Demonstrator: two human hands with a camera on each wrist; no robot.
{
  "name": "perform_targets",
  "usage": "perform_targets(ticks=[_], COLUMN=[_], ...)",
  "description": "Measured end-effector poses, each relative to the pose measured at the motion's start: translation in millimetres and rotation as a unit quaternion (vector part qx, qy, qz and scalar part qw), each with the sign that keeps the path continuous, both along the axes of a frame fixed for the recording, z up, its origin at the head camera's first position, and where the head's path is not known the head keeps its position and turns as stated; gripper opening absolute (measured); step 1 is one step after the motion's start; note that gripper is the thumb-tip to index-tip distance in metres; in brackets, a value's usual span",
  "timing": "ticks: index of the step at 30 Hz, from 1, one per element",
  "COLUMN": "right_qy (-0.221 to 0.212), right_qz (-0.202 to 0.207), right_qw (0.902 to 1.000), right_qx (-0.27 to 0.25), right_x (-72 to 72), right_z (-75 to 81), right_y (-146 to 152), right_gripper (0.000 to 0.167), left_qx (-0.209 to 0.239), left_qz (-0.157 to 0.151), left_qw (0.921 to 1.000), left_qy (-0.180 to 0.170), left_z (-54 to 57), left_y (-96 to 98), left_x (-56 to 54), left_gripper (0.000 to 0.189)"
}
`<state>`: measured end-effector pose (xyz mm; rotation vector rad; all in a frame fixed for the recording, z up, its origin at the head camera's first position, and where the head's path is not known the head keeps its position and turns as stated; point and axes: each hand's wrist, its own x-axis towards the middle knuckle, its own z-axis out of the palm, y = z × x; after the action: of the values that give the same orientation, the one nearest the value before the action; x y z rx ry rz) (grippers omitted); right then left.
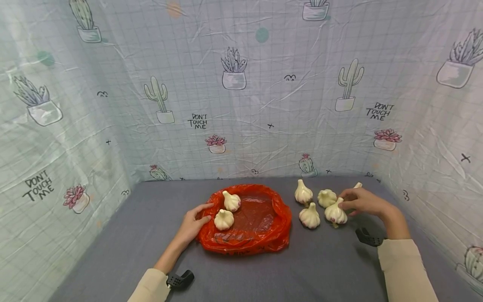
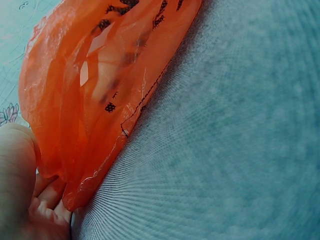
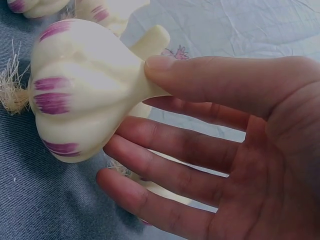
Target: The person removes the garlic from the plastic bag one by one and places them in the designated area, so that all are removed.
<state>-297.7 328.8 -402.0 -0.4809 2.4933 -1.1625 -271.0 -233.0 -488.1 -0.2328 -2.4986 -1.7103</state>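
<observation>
My left hand (image 1: 191, 224) grips the left side of a red plastic bag (image 1: 281, 207), its mouth spread wide. In the left wrist view, the thumb lies outside the thin orange-red film (image 2: 115, 80) and the fingers behind it. Inside the bag, toward its left, are a garlic bulb (image 1: 232, 202) and another garlic bulb (image 1: 224, 220). On the right, my right hand (image 1: 364, 202) pinches a garlic bulb (image 1: 335, 214) by its neck. Seen from the right wrist, this bulb (image 3: 75, 90) has purple streaks and dry roots; the thumb presses its stem.
Close around the right hand stand other garlic bulbs: one at the back left (image 1: 303, 193), one in front (image 1: 310, 216), one behind the held bulb (image 1: 326, 198) and one partly hidden by the hand (image 1: 357, 185). Cactus-printed sheeting (image 1: 256, 100) surrounds the grey table (image 1: 294, 272).
</observation>
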Motion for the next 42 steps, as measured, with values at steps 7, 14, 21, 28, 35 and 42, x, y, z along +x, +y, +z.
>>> perform_targets(ticks=[7,14,21,28,35,42], right_qy=[-0.001,-0.019,-0.027,-0.048,-0.044,-0.046], right_qz=[0.001,0.003,0.007,0.015,0.026,0.029], right_qw=[1.0000,0.9998,0.9995,0.9982,0.9982,0.9980], right_qx=[-0.002,-0.005,-0.011,-0.031,-0.033,-0.032], right_x=[-1.3,-0.1,0.6,-1.0,-1.4,-2.1], right_z=[-1.5,1.0,1.2,-2.7,-3.3,-2.4], right_y=[0.8,-1.1,-1.0,0.7,-0.2,0.2], right_gripper=[0.040,0.043,0.039,0.030,0.029,0.031], left_qx=[0.004,0.005,0.002,-0.005,-0.011,-0.013], left_qz=[-0.001,-0.003,-0.001,0.001,0.005,0.004], left_qw=[1.0000,1.0000,1.0000,1.0000,0.9999,0.9999], left_qy=[-0.003,-0.008,-0.009,-0.007,-0.009,-0.002], left_z=[0.5,1.1,1.7,1.1,0.2,0.5], left_y=[0.5,1.5,1.4,0.6,0.6,-0.1], left_x=[0.3,0.1,-0.8,-0.8,-0.1,-1.1], left_gripper=[0.043,0.042,0.042,0.042,0.042,0.041])
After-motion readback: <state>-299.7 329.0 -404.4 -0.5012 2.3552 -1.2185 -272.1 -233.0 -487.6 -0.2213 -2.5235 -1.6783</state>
